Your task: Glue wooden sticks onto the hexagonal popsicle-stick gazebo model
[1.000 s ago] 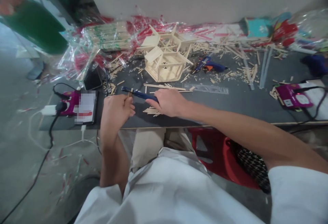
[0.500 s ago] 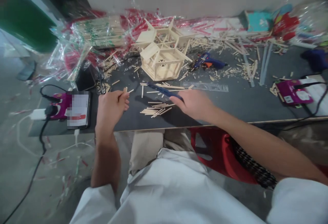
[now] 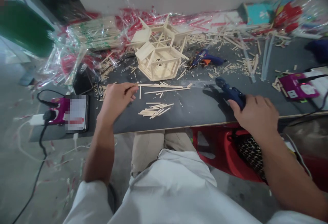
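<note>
Dark-blue tool (image 3: 233, 94): held, right of centre frame, slanted, head toward upper left. Long pale wooden sticks (image 3: 161, 86): straight, nearly horizontal, just above frame centre.

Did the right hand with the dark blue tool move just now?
Yes. The right hand went rightward, farther from the wooden stick model, and is now right of the blue glue gun.

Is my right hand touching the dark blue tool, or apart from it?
Touching. The head view shows the right hand wrapped over one end of the dark blue tool, thumb against its side.
</note>
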The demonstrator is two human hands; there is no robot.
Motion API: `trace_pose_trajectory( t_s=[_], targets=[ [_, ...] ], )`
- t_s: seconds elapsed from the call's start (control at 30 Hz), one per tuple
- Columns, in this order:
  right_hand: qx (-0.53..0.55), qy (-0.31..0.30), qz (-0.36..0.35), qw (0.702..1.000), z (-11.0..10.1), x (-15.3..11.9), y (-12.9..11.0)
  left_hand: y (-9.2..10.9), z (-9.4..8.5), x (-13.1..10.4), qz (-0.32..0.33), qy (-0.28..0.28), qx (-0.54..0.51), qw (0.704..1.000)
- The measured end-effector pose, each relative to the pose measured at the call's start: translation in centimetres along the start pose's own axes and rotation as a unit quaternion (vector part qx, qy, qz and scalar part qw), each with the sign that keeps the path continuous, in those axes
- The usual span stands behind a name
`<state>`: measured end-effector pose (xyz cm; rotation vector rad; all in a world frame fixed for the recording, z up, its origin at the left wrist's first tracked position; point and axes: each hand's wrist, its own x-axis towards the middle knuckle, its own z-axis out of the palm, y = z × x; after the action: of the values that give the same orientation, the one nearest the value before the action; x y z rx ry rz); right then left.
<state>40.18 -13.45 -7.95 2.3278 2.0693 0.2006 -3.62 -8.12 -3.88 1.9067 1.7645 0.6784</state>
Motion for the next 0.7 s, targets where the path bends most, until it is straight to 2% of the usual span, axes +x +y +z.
trace_pose_trajectory(
  t_s=[0.13,0.23,0.33,0.43,0.53,0.7],
  targets=[
    [0.009,0.001,0.060,0.998,0.1,-0.6,1.0,0.4,0.1,2.0,0.047,-0.078,-0.039,0.995],
    [0.009,-0.014,0.074,0.997,0.0,-0.7,1.1,1.1,0.4,3.3,0.101,-0.127,0.001,0.987],
    [-0.001,-0.036,0.075,0.996,0.2,-0.4,1.0,1.8,1.1,4.0,0.148,-0.162,0.057,0.974],
    [-0.015,-0.030,0.088,0.996,0.6,0.1,1.0,2.1,2.0,4.4,0.182,-0.173,0.057,0.966],
    [0.005,-0.011,0.038,0.999,0.6,1.1,0.2,1.9,2.7,4.6,0.193,-0.159,0.024,0.968],
    [0.146,0.024,-0.102,0.984,-0.7,5.2,-2.9,1.0,3.5,4.8,0.215,-0.161,-0.017,0.963]
  ],
)
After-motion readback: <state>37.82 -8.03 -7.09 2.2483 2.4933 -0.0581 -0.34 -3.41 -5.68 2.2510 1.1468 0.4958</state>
